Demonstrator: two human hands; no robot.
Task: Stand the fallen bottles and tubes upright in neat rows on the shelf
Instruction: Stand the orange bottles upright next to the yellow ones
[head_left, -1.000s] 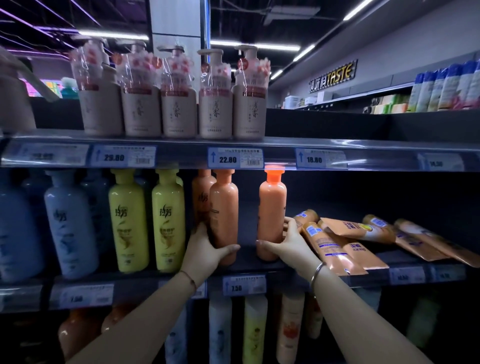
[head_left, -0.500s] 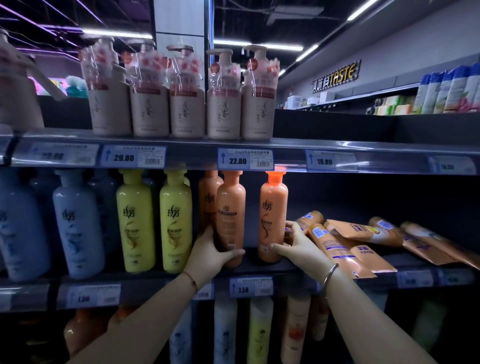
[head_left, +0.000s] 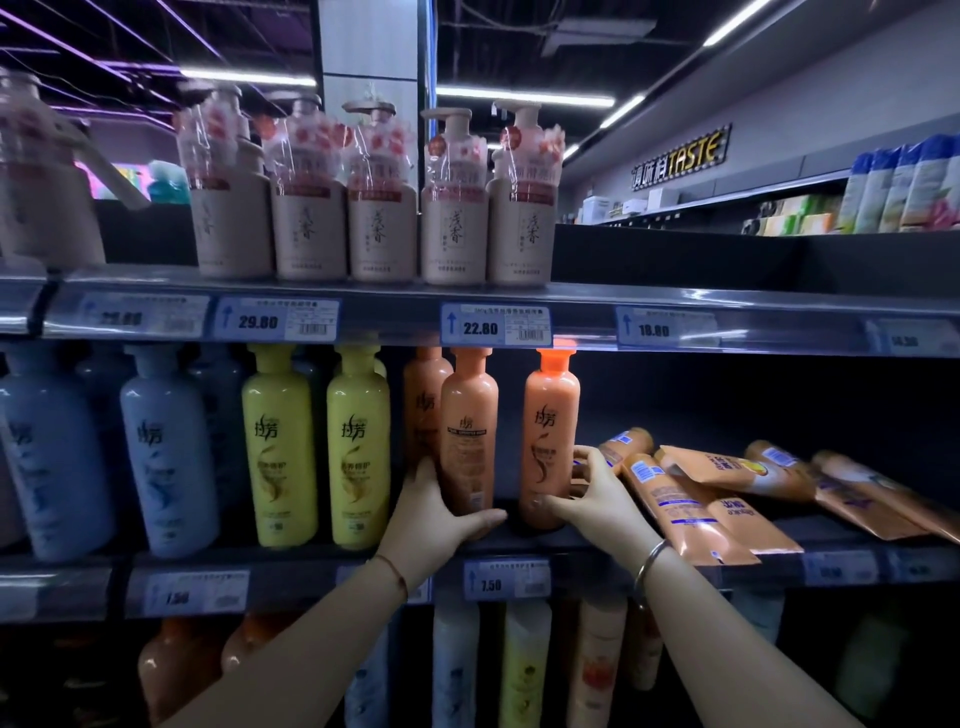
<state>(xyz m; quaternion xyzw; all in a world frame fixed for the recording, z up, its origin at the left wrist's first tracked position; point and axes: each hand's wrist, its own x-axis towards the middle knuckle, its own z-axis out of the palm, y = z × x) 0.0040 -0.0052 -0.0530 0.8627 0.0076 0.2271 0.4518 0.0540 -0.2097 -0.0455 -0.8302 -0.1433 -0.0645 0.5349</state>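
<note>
Two orange bottles stand upright on the middle shelf (head_left: 597, 540). My left hand (head_left: 434, 512) wraps the base of the left orange bottle (head_left: 468, 431), its back label facing me. My right hand (head_left: 587, 493) grips the lower part of the right orange bottle (head_left: 549, 436), whose front label faces out. A third orange bottle (head_left: 423, 410) stands behind the left one. To the right, several orange tubes (head_left: 691, 499) lie flat and overlapping on the same shelf.
Yellow bottles (head_left: 317, 447) and pale blue bottles (head_left: 156, 452) stand in rows to the left. Beige pump bottles (head_left: 457, 208) line the top shelf. More bottles stand on the shelf below (head_left: 524, 670). Dark open space lies behind the fallen tubes.
The right orange bottle has been turned so its front label faces out. Both hands stay at the bottle bases, and the view has drifted slightly left.
</note>
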